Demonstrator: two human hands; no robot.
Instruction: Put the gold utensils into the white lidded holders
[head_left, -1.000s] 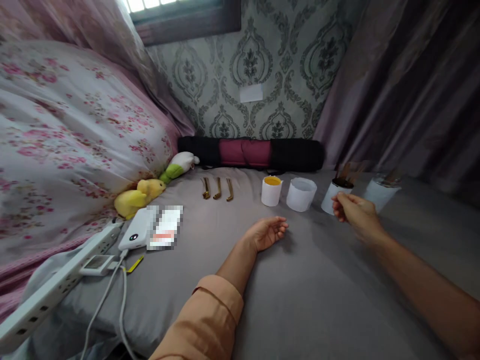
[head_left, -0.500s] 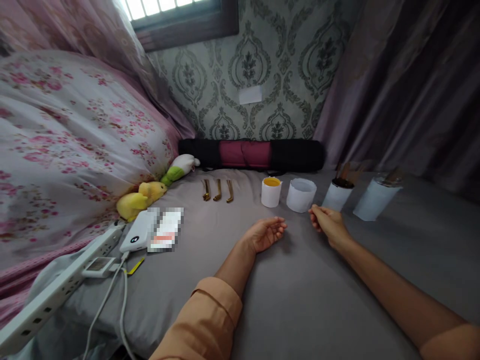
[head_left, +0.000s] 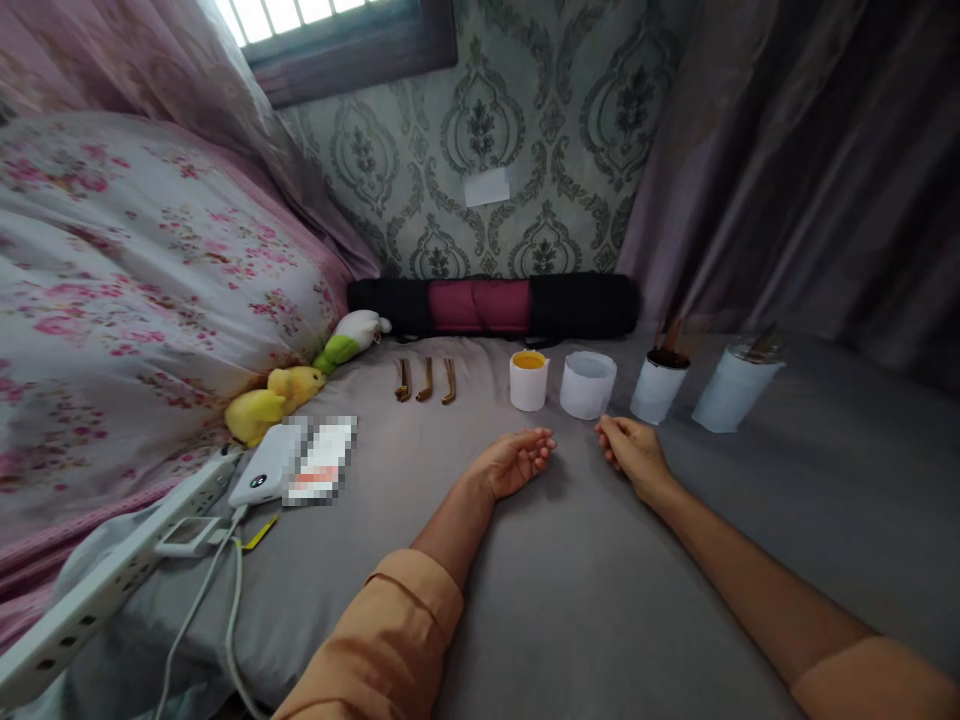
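My left hand (head_left: 514,464) rests on the grey sheet with its palm turned inward. Its fingers are loosely bent and somewhat apart, holding nothing. Just to the right, my right hand (head_left: 634,452) has its thumb and fingers closed together; nothing shows between the fingertips, though its palm is hidden. In front of the hands stand a white-wrapped cup with a yellow inside (head_left: 529,385) and a wider white cup (head_left: 587,390), neither held. Farther right are a white-wrapped container with brown sticks (head_left: 658,392) and a larger, tilted-looking white-wrapped container (head_left: 735,395), also with sticks.
Several bent brass-coloured metal pieces (head_left: 425,381) lie in small groups at centre left. A power bank (head_left: 264,468), a power strip (head_left: 127,560) with white cables, and plush toys (head_left: 259,410) line the left side. A black and maroon roll (head_left: 480,306) lies along the wall.
The whole view has shifted slightly, so everything appears a little farther left. Both hands keep nearly the same pose; the cups and metal pieces stay in place.
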